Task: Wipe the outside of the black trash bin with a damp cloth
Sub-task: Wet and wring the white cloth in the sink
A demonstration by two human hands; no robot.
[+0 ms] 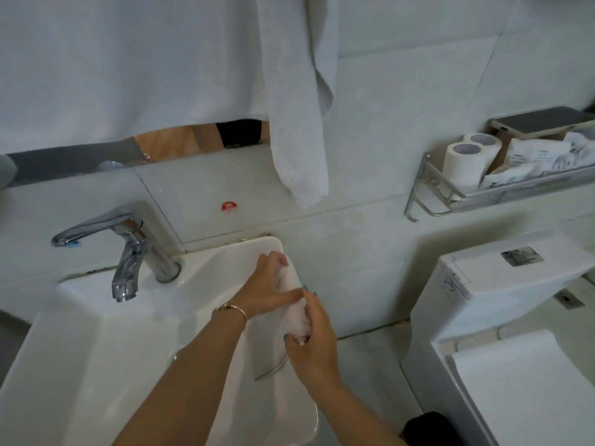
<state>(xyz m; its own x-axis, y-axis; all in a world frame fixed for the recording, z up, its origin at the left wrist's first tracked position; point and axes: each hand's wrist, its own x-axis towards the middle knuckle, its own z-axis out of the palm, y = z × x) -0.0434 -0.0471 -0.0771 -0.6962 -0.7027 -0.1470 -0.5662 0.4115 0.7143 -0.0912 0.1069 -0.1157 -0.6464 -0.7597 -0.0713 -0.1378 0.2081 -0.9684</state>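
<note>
Item: white cloth (294, 312), wrung over the sink (96, 342), frame centre.
My left hand (269, 289) grips its upper end, my right hand (314, 341) curls round the lower end. Soft, limp, likely wet and light; I'd hold it bunched at mid-length. A dark shape, possibly the black trash bin (425, 428), sits lower right.

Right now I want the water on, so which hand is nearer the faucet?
Left. The left hand grips the cloth's upper end, closer to the faucet; the right hand grips the lower end, farther off.
</note>
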